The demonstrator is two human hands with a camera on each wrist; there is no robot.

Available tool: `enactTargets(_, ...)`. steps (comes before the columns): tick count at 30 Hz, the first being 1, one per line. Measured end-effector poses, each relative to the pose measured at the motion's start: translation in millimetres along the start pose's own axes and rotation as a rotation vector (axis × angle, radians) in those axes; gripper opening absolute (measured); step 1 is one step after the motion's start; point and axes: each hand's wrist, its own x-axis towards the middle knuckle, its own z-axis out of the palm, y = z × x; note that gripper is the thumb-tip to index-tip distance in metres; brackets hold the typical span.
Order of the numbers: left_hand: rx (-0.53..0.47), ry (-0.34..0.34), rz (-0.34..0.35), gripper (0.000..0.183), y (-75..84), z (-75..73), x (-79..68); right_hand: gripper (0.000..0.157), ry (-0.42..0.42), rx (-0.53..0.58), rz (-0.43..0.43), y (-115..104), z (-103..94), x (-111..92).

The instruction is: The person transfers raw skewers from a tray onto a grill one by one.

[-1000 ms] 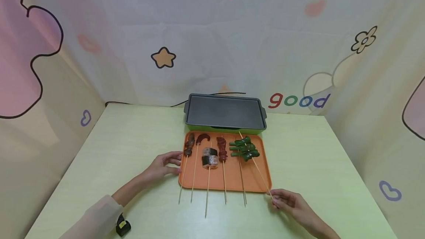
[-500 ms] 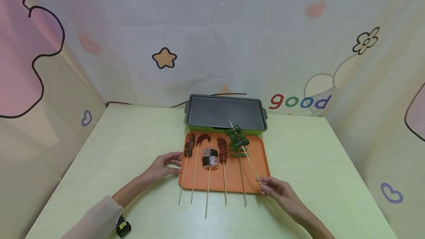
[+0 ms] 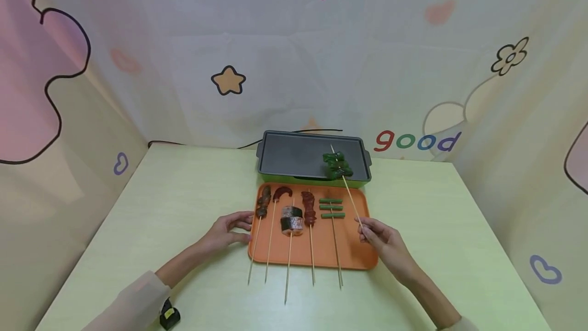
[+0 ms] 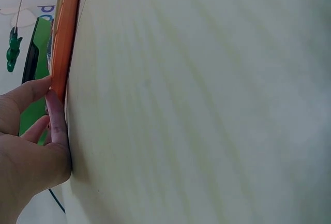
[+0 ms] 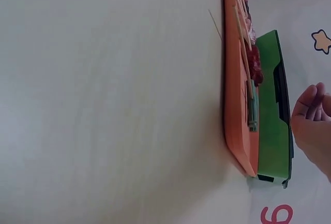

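Since 0.5 s ago, green pepper skewer (image 3: 339, 165) & R hand (image 3: 388, 249) have been moving fwd; peppers now hanging above R front of dark grill pan (image 3: 294, 155). R fingers are pinching the stick's lower end; L hand (image 3: 225, 231) is touching L edge of orange tray (image 3: 300, 249), fingers fairly wide. Tray's resting on pale table (image 3: 184, 188) just in front of pan, w/ other skewers lying on it. Behind, printed cloth (image 3: 275, 60) w/ star, hearts & "good" is hanging.

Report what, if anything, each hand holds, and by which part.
The right hand pinches the green skewer by the near end of its stick. The left hand touches the orange tray at its left edge.
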Motion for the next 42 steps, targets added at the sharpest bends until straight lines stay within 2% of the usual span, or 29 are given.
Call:
enactTargets(8, 0.006, -0.016, 0.017, 0.060, -1.4, -3.0, 0.2, 0.053, 0.073, 0.051, 0.037, -6.0, -6.2, 20.1)
enactTargets(14, -0.003, -0.018, 0.014, 0.060, -1.8, -2.9, 0.5, 0.053, 0.099, 0.115, 0.042, -2.5, -9.1, 34.4)
enactTargets(26, -0.013, -0.015, 0.048, 0.060, -4.2, -3.0, 0.8, 0.050, 0.126, 0.131, 0.061, 4.4, -11.2, 52.3)
enactTargets(35, -0.017, -0.031, -0.015, 0.057, -1.5, -11.0, 1.2, 0.054, 0.129, 0.153, 0.072, 12.3, -12.2, 57.3)
enactTargets(42, -0.077, -0.011, -0.056, 0.053, -2.8, -14.7, 18.7, 0.053, 0.134, 0.143, 0.104, 11.6, -14.2, 55.6)
